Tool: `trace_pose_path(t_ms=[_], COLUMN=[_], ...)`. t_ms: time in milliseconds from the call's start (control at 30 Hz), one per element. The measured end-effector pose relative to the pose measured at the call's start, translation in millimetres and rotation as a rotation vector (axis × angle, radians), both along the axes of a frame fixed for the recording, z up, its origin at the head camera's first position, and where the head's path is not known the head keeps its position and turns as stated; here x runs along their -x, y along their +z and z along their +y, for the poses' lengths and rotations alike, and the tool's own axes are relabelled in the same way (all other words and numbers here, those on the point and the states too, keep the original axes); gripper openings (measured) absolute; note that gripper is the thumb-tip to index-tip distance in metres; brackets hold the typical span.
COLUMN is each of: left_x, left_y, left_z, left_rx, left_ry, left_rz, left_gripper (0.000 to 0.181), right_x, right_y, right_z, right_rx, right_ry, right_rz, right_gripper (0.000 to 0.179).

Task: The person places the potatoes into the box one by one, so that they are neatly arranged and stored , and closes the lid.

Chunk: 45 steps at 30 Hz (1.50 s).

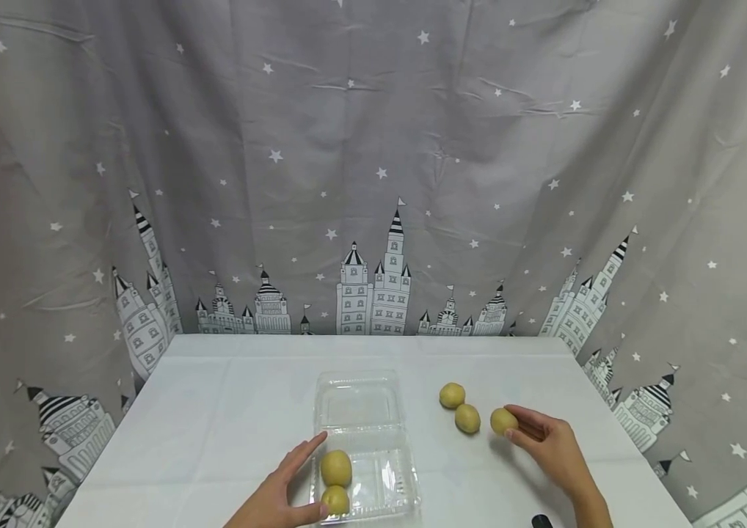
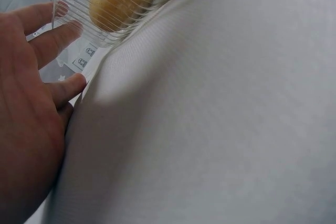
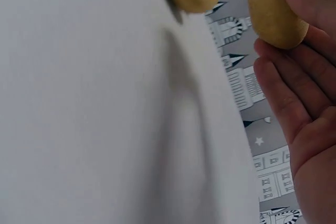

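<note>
A yellow-brown potato [image 1: 503,421] is pinched between the thumb and fingers of my right hand [image 1: 550,449], held above the table; the right wrist view shows this potato [image 3: 276,11] at the fingertips. Left of it, two more potatoes [image 1: 452,395] lie close together on the table. A clear plastic clamshell box [image 1: 380,506] stands with its lid folded back, two potatoes [image 1: 336,468] along its left side. My left hand [image 1: 274,490] is at the box's left side, fingers extended; in the left wrist view its fingertips [image 2: 73,27] are at the ribbed wall.
White cloth covers the table [image 1: 228,411]. A grey curtain [image 1: 373,132] with castles and stars hangs behind and at both sides. A small black object [image 1: 541,521] lies at the front edge, near my right forearm, partly cut off.
</note>
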<state>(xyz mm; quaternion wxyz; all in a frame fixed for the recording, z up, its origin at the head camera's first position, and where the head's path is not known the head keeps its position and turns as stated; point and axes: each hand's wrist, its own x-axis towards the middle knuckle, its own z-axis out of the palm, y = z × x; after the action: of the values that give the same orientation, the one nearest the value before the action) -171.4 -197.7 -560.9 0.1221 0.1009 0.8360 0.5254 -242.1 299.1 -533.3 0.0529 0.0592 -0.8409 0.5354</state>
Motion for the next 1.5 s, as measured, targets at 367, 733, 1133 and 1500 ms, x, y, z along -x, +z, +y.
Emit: trace_pose_path(t_ms=[367, 733, 1133, 1500], left_x=[-1.1, -1.0, -0.9, -2.0], left_y=[-0.6, 0.5, 2.9, 1.9], left_z=[-0.6, 0.1, -0.8, -1.1], left_rx=[-0.004, -0.001, 0.016, 0.007], left_ry=[-0.009, -0.001, -0.013, -0.02], left_rz=[0.031, 0.022, 0.047, 0.069], left_gripper=[0.102, 0.102, 0.102, 0.102], right_x=[-27.0, -44.2, -50.0, -40.5], right_y=[14.2, 12.6, 23.8, 21.8], right_z=[-28, -44, -62, -98], right_rx=[0.015, 0.053, 0.025, 0.042], right_ry=[-0.097, -0.077, 0.038, 0.261], right_rz=[-0.046, -0.002, 0.103, 0.11], right_gripper=[0.051, 0.047, 0.045, 0.043])
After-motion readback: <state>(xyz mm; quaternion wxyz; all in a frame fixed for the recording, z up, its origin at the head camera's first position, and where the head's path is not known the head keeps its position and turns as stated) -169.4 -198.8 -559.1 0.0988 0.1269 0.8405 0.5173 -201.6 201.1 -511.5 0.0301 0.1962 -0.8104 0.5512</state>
